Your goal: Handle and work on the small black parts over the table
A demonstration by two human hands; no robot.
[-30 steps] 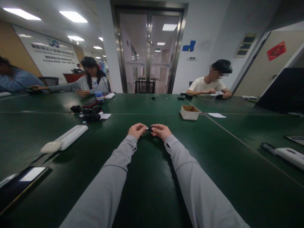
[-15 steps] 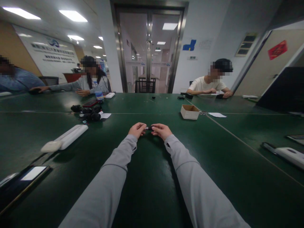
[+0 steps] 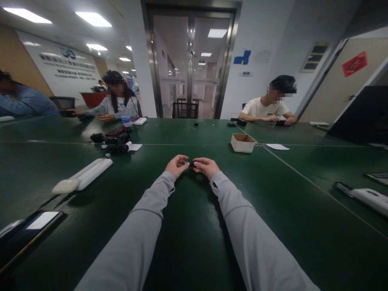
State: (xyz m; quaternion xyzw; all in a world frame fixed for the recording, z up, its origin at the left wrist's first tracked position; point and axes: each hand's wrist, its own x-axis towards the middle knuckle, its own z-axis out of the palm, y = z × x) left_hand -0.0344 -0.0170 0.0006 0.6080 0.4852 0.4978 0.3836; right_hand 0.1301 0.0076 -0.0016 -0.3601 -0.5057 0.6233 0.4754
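Both my arms in grey sleeves stretch out over the dark green table (image 3: 194, 226). My left hand (image 3: 176, 165) and my right hand (image 3: 206, 167) meet at the table's middle, each pinching one end of a small dark object (image 3: 190, 163) with a pale tip between them. The fingers of both hands are curled closed. The object is too small to name.
A small open cardboard box (image 3: 242, 142) sits ahead right, near a paper slip (image 3: 277, 147). A pile of black parts (image 3: 113, 144) lies ahead left. A white bar-shaped device (image 3: 83, 175) lies left, a phone (image 3: 28, 230) near left, another white device (image 3: 366, 196) right. Three other people sit at the far side.
My left hand's fingers have shifted slightly on the small object. The person at far left has drawn an arm back along the table.
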